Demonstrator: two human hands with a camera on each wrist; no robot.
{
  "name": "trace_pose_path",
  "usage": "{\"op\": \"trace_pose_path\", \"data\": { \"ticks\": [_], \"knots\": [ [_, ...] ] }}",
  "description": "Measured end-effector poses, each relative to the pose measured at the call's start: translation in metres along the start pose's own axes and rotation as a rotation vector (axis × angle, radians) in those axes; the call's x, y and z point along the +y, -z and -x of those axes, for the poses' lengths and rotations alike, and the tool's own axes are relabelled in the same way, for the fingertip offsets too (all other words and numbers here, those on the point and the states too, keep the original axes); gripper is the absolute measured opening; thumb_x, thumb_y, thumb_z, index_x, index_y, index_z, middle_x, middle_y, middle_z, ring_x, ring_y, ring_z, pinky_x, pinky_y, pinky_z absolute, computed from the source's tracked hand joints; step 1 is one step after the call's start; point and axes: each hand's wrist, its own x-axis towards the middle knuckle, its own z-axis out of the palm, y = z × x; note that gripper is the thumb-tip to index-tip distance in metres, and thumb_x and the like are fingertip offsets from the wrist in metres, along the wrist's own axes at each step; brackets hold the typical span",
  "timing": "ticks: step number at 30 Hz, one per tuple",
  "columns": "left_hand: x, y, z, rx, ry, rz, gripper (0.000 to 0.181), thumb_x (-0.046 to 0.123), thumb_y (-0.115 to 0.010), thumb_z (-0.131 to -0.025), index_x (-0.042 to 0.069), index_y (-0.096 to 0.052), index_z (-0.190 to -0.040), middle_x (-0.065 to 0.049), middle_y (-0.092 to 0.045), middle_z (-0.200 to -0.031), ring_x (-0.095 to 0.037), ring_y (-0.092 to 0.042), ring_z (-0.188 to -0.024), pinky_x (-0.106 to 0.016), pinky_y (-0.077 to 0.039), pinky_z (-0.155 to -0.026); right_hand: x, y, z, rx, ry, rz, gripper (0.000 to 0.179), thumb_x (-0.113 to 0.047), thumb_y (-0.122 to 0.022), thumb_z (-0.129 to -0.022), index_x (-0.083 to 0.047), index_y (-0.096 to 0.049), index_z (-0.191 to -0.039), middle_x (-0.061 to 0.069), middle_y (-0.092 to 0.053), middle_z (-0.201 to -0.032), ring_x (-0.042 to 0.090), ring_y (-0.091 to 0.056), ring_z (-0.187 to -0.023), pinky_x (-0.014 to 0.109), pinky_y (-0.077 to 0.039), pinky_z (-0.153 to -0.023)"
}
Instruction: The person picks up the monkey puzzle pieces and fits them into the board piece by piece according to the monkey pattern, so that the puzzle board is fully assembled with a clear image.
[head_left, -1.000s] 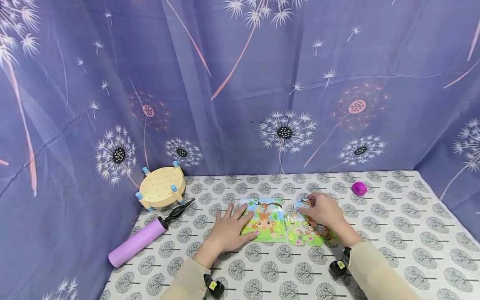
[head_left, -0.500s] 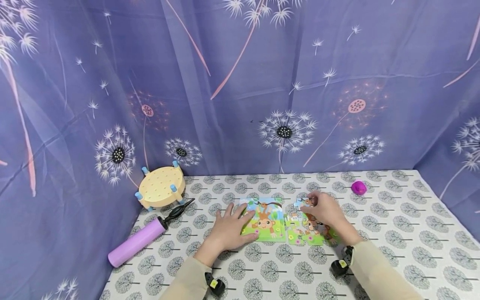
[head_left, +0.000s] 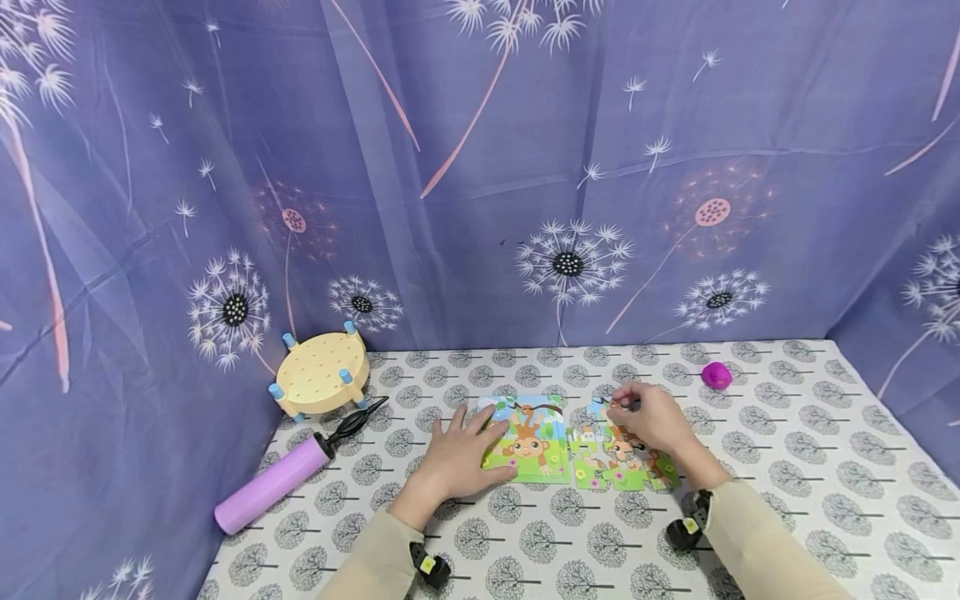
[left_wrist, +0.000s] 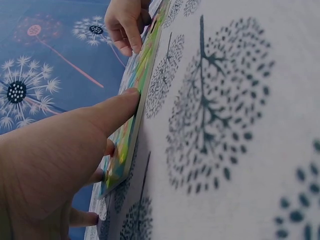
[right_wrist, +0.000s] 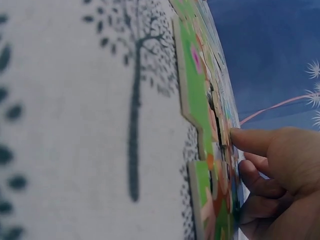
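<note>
Left hand (head_left: 456,458): fingers apart, you're apparently steadying monkey picture panel (head_left: 534,467) | Right hand (head_left: 654,419): you're touching jigsaw pieces (head_left: 627,480), likely aligning them; finger pinch: cannot tell

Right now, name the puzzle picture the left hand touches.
The monkey picture on the left, with straight edges; the other picture, by the right hand, has a jagged, stepped outline.

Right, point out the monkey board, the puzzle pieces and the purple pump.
Monkey board (head_left: 530,447), head view: on the monkey's face.
Puzzle pieces (head_left: 621,451), head view: near the group's middle.
Purple pump (head_left: 276,482), head view: on its barrel.
</note>
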Motion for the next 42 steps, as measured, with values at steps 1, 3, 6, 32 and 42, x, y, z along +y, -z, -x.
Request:
{"op": "trace_pose_path", "data": {
  "ticks": [1,3,6,32,42],
  "knots": [
    [0.0,0.0,0.0,-0.001,0.002,-0.004,0.079,0.076,-0.051,-0.095,0.033,-0.041,-0.161,-0.002,-0.024,-0.171,-0.05,-0.02,-0.152,-0.082,-0.02,-0.111,0.0,0.0,0.0,-0.008,-0.001,-0.001,0.03,-0.022,-0.079,-0.093,-0.003,-0.069,-0.115,0.005,-0.066,-0.097,0.018,-0.058,-0.071,0.034,-0.051,-0.066],
    [0.0,0.0,0.0,-0.001,0.003,-0.012,0.08,0.076,-0.05,-0.095,0.033,-0.04,-0.161,-0.002,-0.024,-0.171,-0.05,-0.02,-0.152,-0.081,-0.02,-0.111,0.001,0.002,-0.001,-0.024,-0.006,-0.001,0.036,-0.024,-0.078,-0.094,-0.001,-0.068,-0.119,0.005,-0.065,-0.097,0.018,-0.056,-0.07,0.033,-0.05,-0.064],
    [0.0,0.0,0.0,0.002,0.002,-0.015,0.08,0.076,-0.049,-0.095,0.033,-0.04,-0.161,-0.002,-0.024,-0.171,-0.051,-0.02,-0.152,-0.082,-0.02,-0.111,-0.001,0.004,-0.001,-0.046,-0.016,0.009,0.04,-0.026,-0.078,-0.095,0.0,-0.067,-0.122,0.006,-0.062,-0.096,0.018,-0.053,-0.068,0.032,-0.048,-0.061],
    [-0.002,-0.004,0.0,0.004,0.0,-0.025,0.081,0.078,-0.048,-0.094,0.035,-0.037,-0.162,-0.001,-0.023,-0.172,-0.05,-0.02,-0.152,-0.082,-0.02,-0.111,0.005,0.008,-0.005,-0.07,0.032,-0.022,0.038,-0.029,-0.078,-0.095,-0.004,-0.064,-0.12,0.009,-0.065,-0.109,0.024,-0.063,-0.096,0.043,-0.054,-0.085],
    [-0.002,-0.004,-0.003,-0.006,0.016,-0.042,0.087,0.081,-0.047,-0.092,0.031,-0.035,-0.163,0.0,-0.022,-0.172,-0.049,-0.02,-0.153,-0.08,-0.021,-0.111,0.01,0.012,-0.002,-0.052,0.055,-0.045,0.039,-0.032,-0.081,-0.093,-0.008,-0.069,-0.121,0.003,-0.067,-0.102,0.018,-0.059,-0.079,0.034,-0.05,-0.07]
  ]
}}
